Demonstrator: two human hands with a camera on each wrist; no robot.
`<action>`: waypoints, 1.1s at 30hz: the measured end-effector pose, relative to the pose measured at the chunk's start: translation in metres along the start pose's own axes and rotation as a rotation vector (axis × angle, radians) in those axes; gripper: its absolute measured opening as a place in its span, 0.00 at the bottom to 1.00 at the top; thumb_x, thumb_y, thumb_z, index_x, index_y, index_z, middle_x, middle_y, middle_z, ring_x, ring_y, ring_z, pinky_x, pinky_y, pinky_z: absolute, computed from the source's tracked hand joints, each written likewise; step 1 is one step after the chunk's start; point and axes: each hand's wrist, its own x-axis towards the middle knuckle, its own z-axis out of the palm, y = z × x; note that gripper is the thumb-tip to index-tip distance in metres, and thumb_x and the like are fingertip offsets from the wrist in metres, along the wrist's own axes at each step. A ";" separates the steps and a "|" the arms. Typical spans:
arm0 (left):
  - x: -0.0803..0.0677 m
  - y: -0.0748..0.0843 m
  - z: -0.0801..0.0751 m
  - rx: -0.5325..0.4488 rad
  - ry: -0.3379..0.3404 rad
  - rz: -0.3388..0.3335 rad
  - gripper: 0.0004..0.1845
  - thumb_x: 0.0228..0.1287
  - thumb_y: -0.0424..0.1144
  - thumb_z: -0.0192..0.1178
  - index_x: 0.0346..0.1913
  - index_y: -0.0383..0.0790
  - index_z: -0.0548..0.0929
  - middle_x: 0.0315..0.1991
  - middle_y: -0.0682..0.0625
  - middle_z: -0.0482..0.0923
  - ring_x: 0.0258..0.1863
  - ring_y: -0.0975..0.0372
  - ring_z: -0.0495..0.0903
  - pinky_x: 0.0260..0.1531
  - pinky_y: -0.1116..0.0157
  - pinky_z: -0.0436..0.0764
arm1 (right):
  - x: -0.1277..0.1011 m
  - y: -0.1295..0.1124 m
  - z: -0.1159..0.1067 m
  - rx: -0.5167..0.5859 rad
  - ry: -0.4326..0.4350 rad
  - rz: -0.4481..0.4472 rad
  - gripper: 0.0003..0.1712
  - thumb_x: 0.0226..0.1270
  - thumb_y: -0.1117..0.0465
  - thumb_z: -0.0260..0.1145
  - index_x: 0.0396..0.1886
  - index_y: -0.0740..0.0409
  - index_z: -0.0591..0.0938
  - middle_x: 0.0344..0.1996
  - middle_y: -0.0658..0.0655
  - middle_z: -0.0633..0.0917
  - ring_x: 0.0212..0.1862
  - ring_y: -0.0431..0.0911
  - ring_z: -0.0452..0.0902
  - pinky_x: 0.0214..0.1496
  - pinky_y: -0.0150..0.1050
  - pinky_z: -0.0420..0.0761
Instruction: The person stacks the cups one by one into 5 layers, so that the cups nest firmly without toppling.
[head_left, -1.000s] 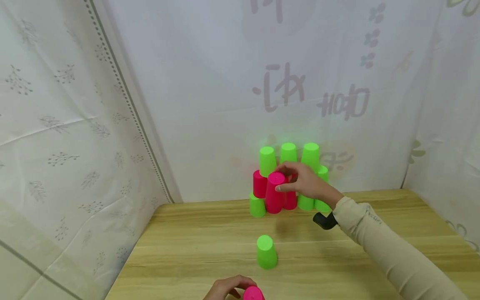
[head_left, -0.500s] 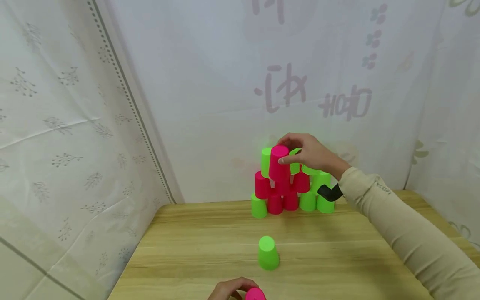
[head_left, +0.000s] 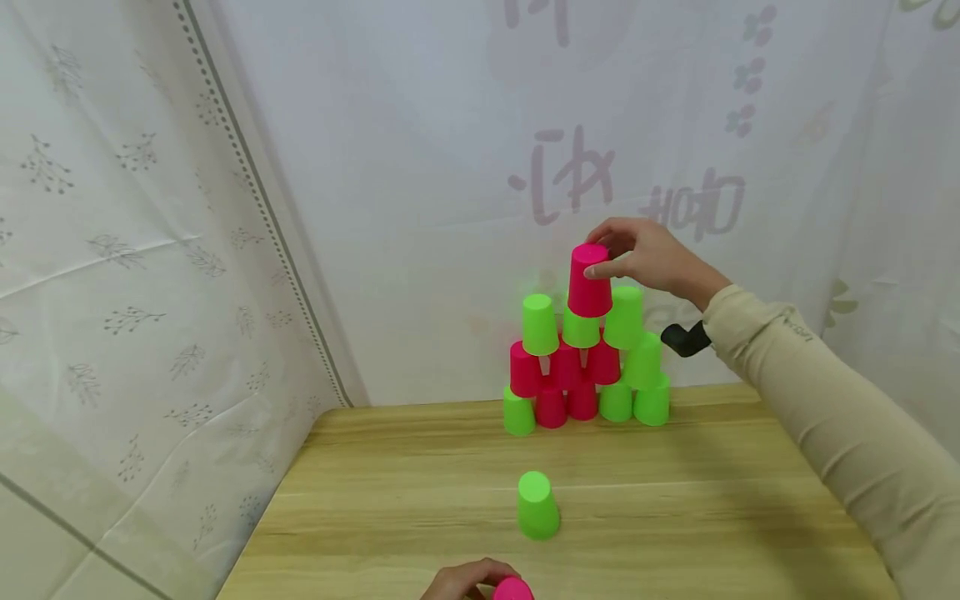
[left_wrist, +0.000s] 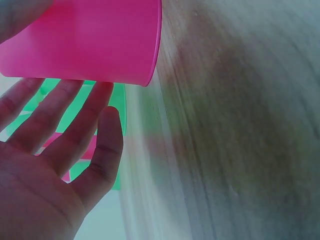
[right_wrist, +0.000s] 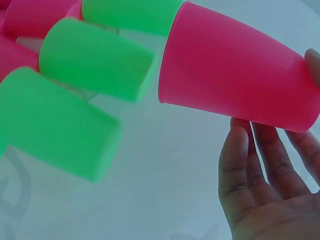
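My right hand [head_left: 656, 257] holds an upside-down pink cup [head_left: 588, 290] between thumb and fingers. In the head view the cup overlaps the top row of a stacked cup wall, near its middle green cup [head_left: 581, 331]. The right wrist view shows the cup's wide rim pointing toward the green cups [right_wrist: 95, 59] of that row. At the bottom of the head view my left hand [head_left: 467, 578] grips another pink cup [left_wrist: 90, 42], thumb on one side and fingers on the other, close over the table. One green cup [head_left: 537, 507] stands upside down between the left hand and the wall.
The wall mixes pink cups [head_left: 526, 369] and green cups [head_left: 652, 402] in three rows near the back of the wooden table [head_left: 390, 483]. A patterned cloth [head_left: 420, 275] hangs close behind it. A black device part [head_left: 684, 340] sits at the right wrist.
My right hand has lifted the pink cup from in front of the lower rows up and to the right, over the top row. The left hand stays nearly still with its cup.
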 end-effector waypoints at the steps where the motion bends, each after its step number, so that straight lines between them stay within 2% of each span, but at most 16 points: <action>1: 0.000 0.000 0.000 0.000 0.001 -0.003 0.17 0.67 0.40 0.64 0.55 0.37 0.82 0.50 0.49 0.86 0.41 0.78 0.78 0.38 0.74 0.78 | 0.001 0.001 -0.002 -0.006 0.007 0.010 0.28 0.65 0.49 0.71 0.61 0.53 0.76 0.57 0.59 0.82 0.57 0.53 0.77 0.58 0.55 0.81; 11: -0.001 0.000 0.000 -0.011 0.000 -0.003 0.16 0.68 0.41 0.63 0.54 0.37 0.82 0.50 0.49 0.87 0.44 0.78 0.78 0.39 0.74 0.79 | 0.012 0.013 -0.012 -0.029 0.093 0.092 0.31 0.67 0.48 0.69 0.63 0.60 0.74 0.59 0.65 0.78 0.57 0.57 0.76 0.46 0.40 0.83; 16: -0.002 0.002 -0.001 -0.001 0.000 0.001 0.17 0.68 0.41 0.63 0.54 0.34 0.82 0.50 0.46 0.87 0.44 0.78 0.78 0.39 0.74 0.79 | 0.015 0.017 -0.010 -0.030 0.121 0.124 0.32 0.67 0.49 0.69 0.63 0.62 0.74 0.58 0.66 0.77 0.55 0.57 0.76 0.45 0.40 0.83; 20: -0.004 0.005 0.000 -0.026 0.009 -0.033 0.17 0.67 0.41 0.64 0.54 0.36 0.82 0.49 0.48 0.87 0.40 0.76 0.79 0.38 0.74 0.79 | 0.017 0.021 -0.008 -0.020 0.133 0.132 0.32 0.67 0.49 0.68 0.64 0.63 0.74 0.58 0.67 0.77 0.55 0.58 0.75 0.47 0.44 0.84; 22: -0.005 0.007 0.000 -0.023 0.009 -0.024 0.16 0.67 0.40 0.63 0.54 0.36 0.82 0.49 0.47 0.87 0.38 0.76 0.79 0.37 0.74 0.79 | 0.017 0.023 -0.008 -0.020 0.136 0.130 0.32 0.68 0.50 0.68 0.64 0.64 0.73 0.58 0.67 0.77 0.55 0.59 0.75 0.50 0.48 0.85; 26: -0.005 0.010 -0.003 0.049 0.001 0.063 0.16 0.68 0.39 0.61 0.54 0.35 0.82 0.49 0.45 0.87 0.43 0.78 0.79 0.39 0.73 0.80 | 0.018 0.028 -0.007 -0.011 0.141 0.128 0.32 0.68 0.50 0.67 0.65 0.64 0.73 0.59 0.68 0.78 0.56 0.58 0.75 0.54 0.53 0.84; 33: 0.000 0.018 -0.017 0.274 0.009 0.294 0.16 0.64 0.36 0.62 0.53 0.35 0.79 0.45 0.39 0.86 0.49 0.75 0.80 0.40 0.71 0.83 | 0.020 0.033 -0.005 -0.006 0.139 0.118 0.33 0.68 0.50 0.68 0.65 0.64 0.73 0.59 0.68 0.77 0.56 0.58 0.75 0.52 0.51 0.84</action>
